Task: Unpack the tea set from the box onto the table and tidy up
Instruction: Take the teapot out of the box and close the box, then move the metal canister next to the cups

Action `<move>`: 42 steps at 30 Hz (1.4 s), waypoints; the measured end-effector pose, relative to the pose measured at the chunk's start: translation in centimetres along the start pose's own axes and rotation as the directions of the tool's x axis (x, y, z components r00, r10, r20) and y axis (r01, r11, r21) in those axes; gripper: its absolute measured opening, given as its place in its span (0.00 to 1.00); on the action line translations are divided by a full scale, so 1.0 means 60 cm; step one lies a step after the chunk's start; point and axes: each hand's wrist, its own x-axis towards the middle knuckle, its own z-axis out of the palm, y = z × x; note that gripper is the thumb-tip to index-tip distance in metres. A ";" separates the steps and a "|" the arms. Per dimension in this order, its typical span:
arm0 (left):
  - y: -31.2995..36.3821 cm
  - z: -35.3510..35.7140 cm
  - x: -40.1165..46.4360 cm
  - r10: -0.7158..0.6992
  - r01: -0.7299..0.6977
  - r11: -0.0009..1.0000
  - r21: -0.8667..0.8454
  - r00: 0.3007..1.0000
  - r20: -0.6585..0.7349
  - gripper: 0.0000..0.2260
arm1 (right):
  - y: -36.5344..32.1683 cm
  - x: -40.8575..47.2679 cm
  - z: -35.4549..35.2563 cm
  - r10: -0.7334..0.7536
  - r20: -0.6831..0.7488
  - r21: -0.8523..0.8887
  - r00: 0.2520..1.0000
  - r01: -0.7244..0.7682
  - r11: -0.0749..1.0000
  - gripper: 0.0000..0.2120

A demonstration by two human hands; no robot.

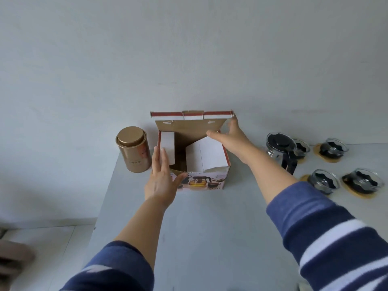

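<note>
An open cardboard tea-set box [206, 182] stands at the back middle of the grey table [210, 238], its lid flap [192, 117] upright against the wall. Inside I see only white side flaps and bare cardboard. My left hand [162, 177] lies flat with fingers apart against the box's left wall and left inner flap. My right hand [230, 139] reaches over the right wall, fingers at the lid flap's right corner, thumb on the right inner flap. A glass teapot [280, 147] with black lid and handle stands right of the box. Several glass cups [324, 180] on round wooden coasters sit beyond it.
A gold cylindrical tin [133, 149] with a round lid stands just left of the box near the table's left edge. The wall runs right behind the box. The floor [42, 248] lies to the left below the table.
</note>
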 end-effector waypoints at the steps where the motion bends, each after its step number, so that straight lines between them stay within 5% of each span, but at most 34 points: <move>1: 0.000 0.000 0.000 -0.002 0.002 0.999 -0.040 1.000 -0.002 0.42 | 0.011 -0.009 -0.001 0.015 0.034 0.018 0.999 -0.015 1.000 0.47; 5: 0.001 0.001 -0.007 -0.105 0.094 0.948 -0.304 0.994 -0.019 0.33 | 0.060 -0.038 0.008 0.011 -0.007 0.087 1.000 -0.010 0.996 0.39; 10: -0.003 -0.002 -0.009 -0.136 0.100 0.925 -0.368 0.988 -0.074 0.24 | 0.102 -0.058 0.016 -0.114 -0.140 -0.114 0.984 0.099 0.989 0.19; 26: -0.004 -0.016 -0.012 -0.104 0.071 0.941 -0.330 0.991 -0.086 0.26 | 0.140 -0.049 0.038 -0.180 -0.204 -0.292 0.962 0.116 0.949 0.18; 34: -0.007 -0.017 0.012 -0.123 0.104 0.900 -0.423 0.992 -0.017 0.21 | 0.149 -0.054 0.042 -0.072 -0.198 -0.230 0.977 0.025 0.973 0.18; 42: -0.022 -0.026 0.024 -0.117 0.141 0.918 -0.371 0.989 0.085 0.27 | 0.126 -0.045 0.055 -0.019 -0.238 -0.442 0.971 -0.091 0.892 0.19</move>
